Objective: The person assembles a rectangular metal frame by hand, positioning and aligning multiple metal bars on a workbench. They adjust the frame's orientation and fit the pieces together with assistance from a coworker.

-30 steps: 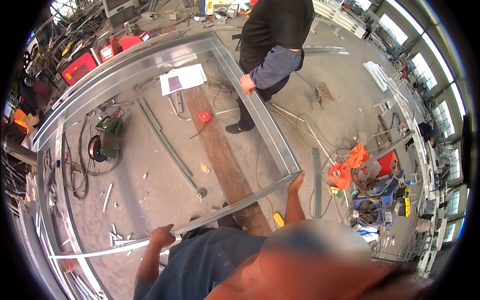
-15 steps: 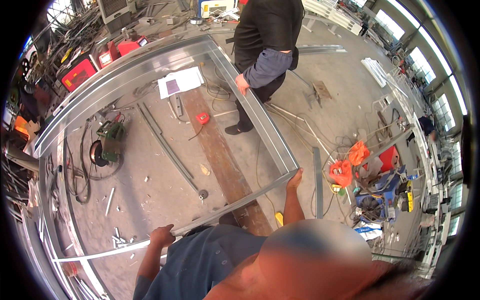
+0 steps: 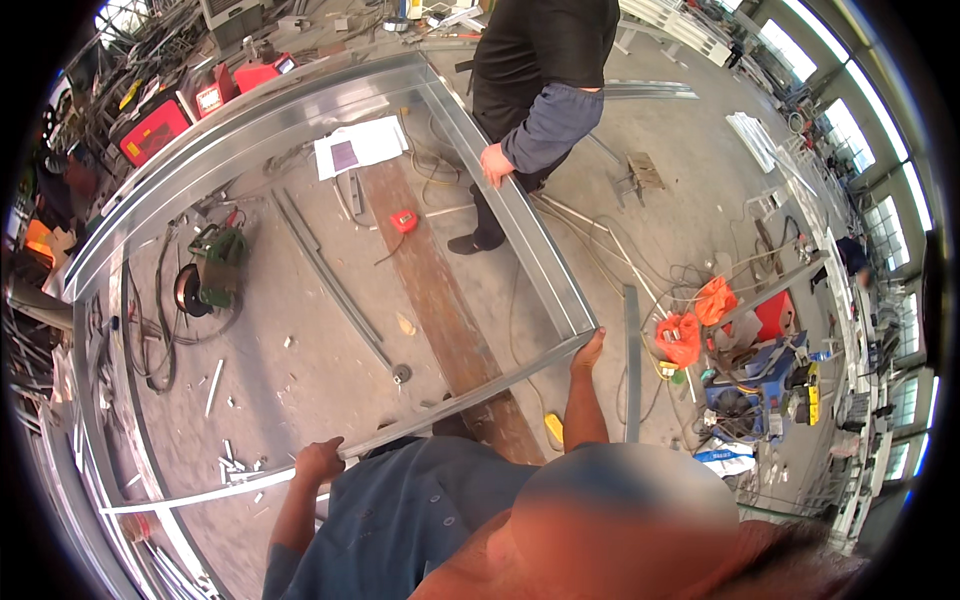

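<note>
A large rectangular frame of silvery metal profiles (image 3: 552,275) is held off the floor in front of me. My left hand (image 3: 320,461) is closed round its near rail, left of my body. At the near right corner, my right hand (image 3: 590,348) grips the frame from outside, fingers partly hidden by the metal. Across from me a person in dark clothes (image 3: 545,60) stands outside the right rail. That person's hand (image 3: 495,163) rests on the rail.
Inside the frame's outline, a rusty steel plate (image 3: 430,280), a red tape measure (image 3: 403,221), paper sheets (image 3: 375,143), a green wire-feed machine (image 3: 218,265) and metal offcuts (image 3: 232,465) lie on the floor. To the right are cables, orange bags (image 3: 679,340) and a metal strip (image 3: 632,365).
The view has shifted slightly, moving floor things up in it. The other person and their hand have moved a little to the right. Both my hands keep their hold on the frame.
</note>
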Demonstrator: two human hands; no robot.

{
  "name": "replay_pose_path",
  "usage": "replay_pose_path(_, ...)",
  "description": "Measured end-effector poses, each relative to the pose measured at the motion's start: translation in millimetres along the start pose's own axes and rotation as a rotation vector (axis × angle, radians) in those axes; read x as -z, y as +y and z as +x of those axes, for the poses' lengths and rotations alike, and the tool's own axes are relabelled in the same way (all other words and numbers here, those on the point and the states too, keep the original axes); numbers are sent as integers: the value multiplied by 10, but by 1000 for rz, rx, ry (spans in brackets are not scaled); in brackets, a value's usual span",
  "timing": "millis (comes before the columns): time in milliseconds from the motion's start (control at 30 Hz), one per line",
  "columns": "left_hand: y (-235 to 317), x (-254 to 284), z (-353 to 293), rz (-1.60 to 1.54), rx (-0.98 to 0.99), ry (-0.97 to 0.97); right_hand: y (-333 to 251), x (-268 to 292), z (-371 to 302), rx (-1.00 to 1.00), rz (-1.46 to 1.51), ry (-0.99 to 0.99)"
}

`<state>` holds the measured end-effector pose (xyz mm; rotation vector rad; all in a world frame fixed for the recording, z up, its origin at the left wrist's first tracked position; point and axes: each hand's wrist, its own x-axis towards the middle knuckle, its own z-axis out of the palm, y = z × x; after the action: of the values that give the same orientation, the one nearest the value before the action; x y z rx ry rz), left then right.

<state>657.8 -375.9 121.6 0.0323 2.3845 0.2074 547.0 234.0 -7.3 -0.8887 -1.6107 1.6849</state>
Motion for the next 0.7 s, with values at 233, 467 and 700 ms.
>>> replay_pose_path(233, 5, 2, -47, 3, -51, 20, -23, -25, -9, -12, 6, -9)
replay_pose_path(467, 4, 8, -64, -8, -61, 32, -3, -10, -4, -31, 10, -23)
replay_pose_path(700, 19, 23, -73, -23, -58, 33, -6, -21, -13, -61, 99, -16)
